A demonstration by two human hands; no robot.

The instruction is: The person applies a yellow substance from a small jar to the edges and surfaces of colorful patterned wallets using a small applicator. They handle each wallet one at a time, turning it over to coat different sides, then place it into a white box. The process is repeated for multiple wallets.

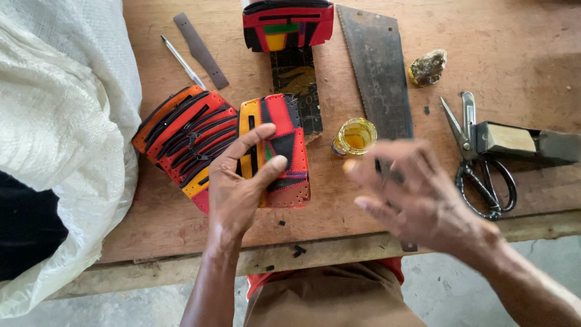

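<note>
My left hand [242,181] grips the light, semi-stiff patchwork leather wallet [283,151] across its stitched edges, while my right hand [417,197] hovers open, blurred, holding nothing.

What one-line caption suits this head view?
Left hand grips a patchwork leather wallet on the wooden workbench; blurred right hand hovers open near scissors.

The left hand [242,181] reaches forward from a bare forearm that rises straight up from the lower edge of the view; its back faces the camera, the fingers curl inward, and the thumb and forefinger bend toward each other in a grip. The right hand [417,194] comes in from the lower right on a bare forearm, palm down; its fingers are spread, loose and blurred, closed on nothing.
</note>
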